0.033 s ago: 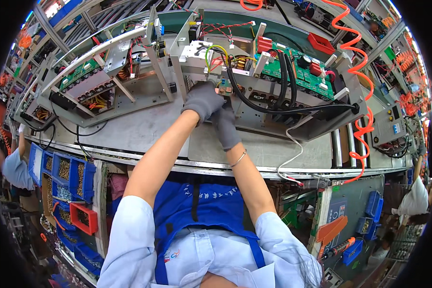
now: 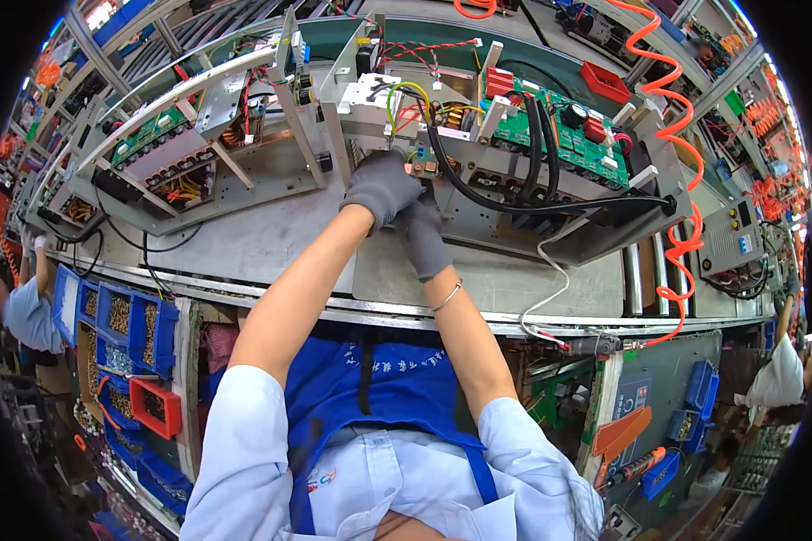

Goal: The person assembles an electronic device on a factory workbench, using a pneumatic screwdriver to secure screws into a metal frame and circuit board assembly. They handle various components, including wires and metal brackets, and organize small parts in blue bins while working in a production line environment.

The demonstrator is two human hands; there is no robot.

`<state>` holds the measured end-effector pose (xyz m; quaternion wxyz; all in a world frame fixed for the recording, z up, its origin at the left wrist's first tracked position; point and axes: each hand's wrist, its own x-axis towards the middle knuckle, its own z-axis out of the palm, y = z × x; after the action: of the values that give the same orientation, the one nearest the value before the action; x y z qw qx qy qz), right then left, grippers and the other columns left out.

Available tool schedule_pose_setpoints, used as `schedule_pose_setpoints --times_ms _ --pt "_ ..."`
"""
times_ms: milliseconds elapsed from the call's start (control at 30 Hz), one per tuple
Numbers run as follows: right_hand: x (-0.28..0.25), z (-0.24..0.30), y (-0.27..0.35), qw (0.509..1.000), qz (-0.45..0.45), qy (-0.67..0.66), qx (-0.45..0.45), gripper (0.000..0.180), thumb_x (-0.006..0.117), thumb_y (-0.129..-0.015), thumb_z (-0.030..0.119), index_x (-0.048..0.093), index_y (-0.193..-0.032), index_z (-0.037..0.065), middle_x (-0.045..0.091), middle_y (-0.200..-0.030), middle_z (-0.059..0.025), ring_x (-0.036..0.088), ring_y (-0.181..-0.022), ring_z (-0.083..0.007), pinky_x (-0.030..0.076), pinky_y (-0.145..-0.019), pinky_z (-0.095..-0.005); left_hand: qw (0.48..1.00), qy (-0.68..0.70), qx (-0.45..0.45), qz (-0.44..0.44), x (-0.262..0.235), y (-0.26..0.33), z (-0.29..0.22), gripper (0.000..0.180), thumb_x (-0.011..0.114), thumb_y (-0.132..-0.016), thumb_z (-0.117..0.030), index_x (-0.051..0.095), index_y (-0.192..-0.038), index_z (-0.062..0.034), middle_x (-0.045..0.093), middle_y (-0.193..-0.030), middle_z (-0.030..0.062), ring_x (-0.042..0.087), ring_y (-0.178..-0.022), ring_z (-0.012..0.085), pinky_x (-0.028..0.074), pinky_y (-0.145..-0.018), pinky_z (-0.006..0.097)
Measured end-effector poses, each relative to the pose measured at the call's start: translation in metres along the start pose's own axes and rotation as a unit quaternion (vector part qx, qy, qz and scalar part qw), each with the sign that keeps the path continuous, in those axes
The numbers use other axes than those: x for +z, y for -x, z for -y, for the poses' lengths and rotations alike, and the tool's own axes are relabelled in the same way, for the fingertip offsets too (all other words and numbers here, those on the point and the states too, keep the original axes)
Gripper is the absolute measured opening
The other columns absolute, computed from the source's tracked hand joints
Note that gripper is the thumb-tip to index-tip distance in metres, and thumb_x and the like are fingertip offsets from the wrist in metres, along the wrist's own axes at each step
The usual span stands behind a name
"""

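An open metal chassis [image 2: 595,236] lies in front of me, carrying a green circuit board [image 2: 559,135], thick black cables [image 2: 478,200] and a yellow-green wire [image 2: 393,106]. My left hand [image 2: 383,187], in a grey glove, is closed at the chassis's near left end, below a white block [image 2: 370,94]. Right beside it and partly behind it is my gloved right hand [image 2: 421,225]. Its fingers curl in against the same end of the chassis. Whatever the fingertips grip is hidden by the gloves and the metal.
A second open chassis [image 2: 216,203] stands to the left. Blue bins [image 2: 151,338] of screws and a red bin [image 2: 156,408] hang below the bench's left side. An orange coiled air hose [image 2: 681,180] hangs at right, near a power screwdriver [image 2: 595,345] on the bench edge. Another person [image 2: 32,311] works far left.
Both hands stay at the same spot on the chassis, with hardly any visible shift. My left upper arm has moved very slightly outward.
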<state>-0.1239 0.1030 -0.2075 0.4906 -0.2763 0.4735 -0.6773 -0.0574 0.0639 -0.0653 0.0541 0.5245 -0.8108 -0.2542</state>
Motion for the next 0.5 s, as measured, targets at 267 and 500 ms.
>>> schedule_pose_setpoints --times_ms 267,500 --pt "-0.031 -0.005 0.018 0.97 0.167 -0.113 0.137 0.048 0.033 -0.104 0.033 0.036 -0.144 0.007 0.038 -0.146 -0.0086 0.038 -0.131 -0.0182 0.033 -0.109 -0.0328 0.974 0.022 0.145 -0.173 0.054 0.025 0.018 0.04 0.067 -0.073 -0.035 0.064 -0.098 -0.0043 0.067 -0.085 0.0183 0.067 -0.082 0.0322 0.053 -0.069 0.042" --pt "-0.036 0.034 0.035 0.926 0.263 -0.237 0.133 0.047 0.039 -0.104 0.031 0.038 -0.143 0.006 0.045 -0.139 -0.0094 0.051 -0.116 -0.0165 0.043 -0.097 -0.0272 0.902 0.071 0.267 -0.333 0.056 0.137 0.049 0.055 0.066 -0.078 -0.023 0.048 -0.128 -0.0071 0.052 -0.125 0.0159 0.056 -0.109 0.0323 0.046 -0.091 0.044"
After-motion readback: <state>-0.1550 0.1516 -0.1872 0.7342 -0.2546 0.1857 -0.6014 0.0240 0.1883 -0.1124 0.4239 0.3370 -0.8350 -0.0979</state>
